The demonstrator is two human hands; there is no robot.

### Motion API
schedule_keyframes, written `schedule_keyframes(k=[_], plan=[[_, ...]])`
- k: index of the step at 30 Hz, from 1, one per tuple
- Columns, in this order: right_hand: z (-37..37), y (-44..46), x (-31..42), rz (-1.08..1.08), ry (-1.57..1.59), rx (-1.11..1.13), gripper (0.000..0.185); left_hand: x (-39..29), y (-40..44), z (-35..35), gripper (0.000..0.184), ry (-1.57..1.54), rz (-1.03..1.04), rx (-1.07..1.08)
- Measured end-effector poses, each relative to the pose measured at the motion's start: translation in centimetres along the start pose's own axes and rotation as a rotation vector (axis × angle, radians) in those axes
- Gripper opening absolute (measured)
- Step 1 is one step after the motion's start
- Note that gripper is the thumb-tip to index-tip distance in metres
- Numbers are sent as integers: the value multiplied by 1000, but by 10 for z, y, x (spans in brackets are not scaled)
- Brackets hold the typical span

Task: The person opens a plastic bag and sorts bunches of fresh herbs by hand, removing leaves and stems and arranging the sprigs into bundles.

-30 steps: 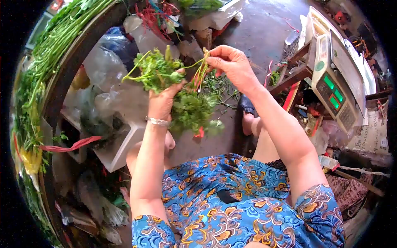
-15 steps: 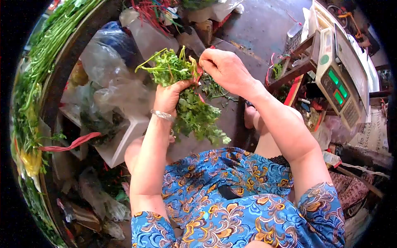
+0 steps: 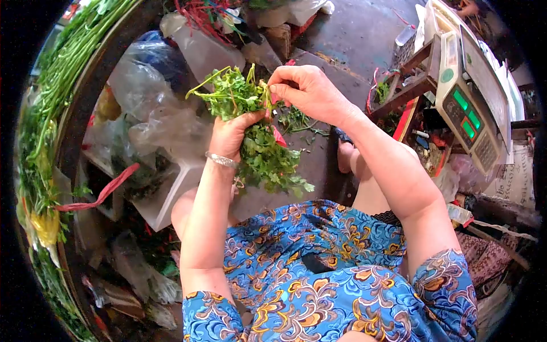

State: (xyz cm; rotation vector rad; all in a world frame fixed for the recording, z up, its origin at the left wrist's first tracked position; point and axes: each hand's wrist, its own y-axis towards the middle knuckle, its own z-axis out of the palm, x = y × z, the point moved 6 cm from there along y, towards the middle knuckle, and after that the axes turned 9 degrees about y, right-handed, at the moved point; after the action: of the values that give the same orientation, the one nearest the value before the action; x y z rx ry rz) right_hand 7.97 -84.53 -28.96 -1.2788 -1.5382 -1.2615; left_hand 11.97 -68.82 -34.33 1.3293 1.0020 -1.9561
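My left hand [image 3: 231,134] is closed around a bunch of leafy green herbs [image 3: 268,159], with stem ends and some leaves above the fist and more leaves hanging below. A red plastic strip [image 3: 279,135] runs along the bunch on its right side. Thumb and forefinger of my right hand [image 3: 305,91] are pinched together beside the yellowish stems at the top of the bunch. Bits of red strip show above and below these fingers, so the strip seems to pass through them. Its exact course is partly hidden by the hand.
A scale [image 3: 470,108] with green lit digits stands at the right. Long green stalks [image 3: 80,74] lie along the left ledge. Clear plastic bags [image 3: 142,85] and a white foam box [image 3: 171,194] are left of the bunch. Loose leaf scraps [image 3: 296,121] lie beyond it.
My right hand has moved slightly left and is pinched closer to the stems. My left hand and the bunch have barely shifted.
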Motion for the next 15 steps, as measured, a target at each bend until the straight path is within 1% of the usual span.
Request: schedule_keyframes(k=[2, 5, 7, 8, 9, 11, 12, 13, 15], plan=[[-2, -1, 3, -31, -41, 6, 11, 2, 0, -3, 31, 25, -14, 10], [-3, 0, 4, 2, -47, -9, 10, 2, 0, -2, 28, 53, -14, 20], [-13, 2, -1, 7, -14, -151, 10, -1, -5, 3, 28, -63, -130, 42], [-20, 2, -4, 57, -8, -210, 14, 3, -6, 2, 27, -125, -189, 27], [-23, 3, -4, 52, -12, -211, 14, 3, -6, 2, 27, -125, -183, 30], [-27, 6, 2, -37, -36, -145, 23, 4, -5, 1, 28, -111, -186, 11], [-22, 4, -3, 125, 95, -102, 32, 2, -5, 3, 28, -101, -169, 12], [-15, 2, -8, 237, 147, -63, 36, -1, -4, 5, 28, -77, -129, 5], [6, -2, -13, 312, 370, 31, 35, -6, -7, 9, 27, -3, -116, 42]])
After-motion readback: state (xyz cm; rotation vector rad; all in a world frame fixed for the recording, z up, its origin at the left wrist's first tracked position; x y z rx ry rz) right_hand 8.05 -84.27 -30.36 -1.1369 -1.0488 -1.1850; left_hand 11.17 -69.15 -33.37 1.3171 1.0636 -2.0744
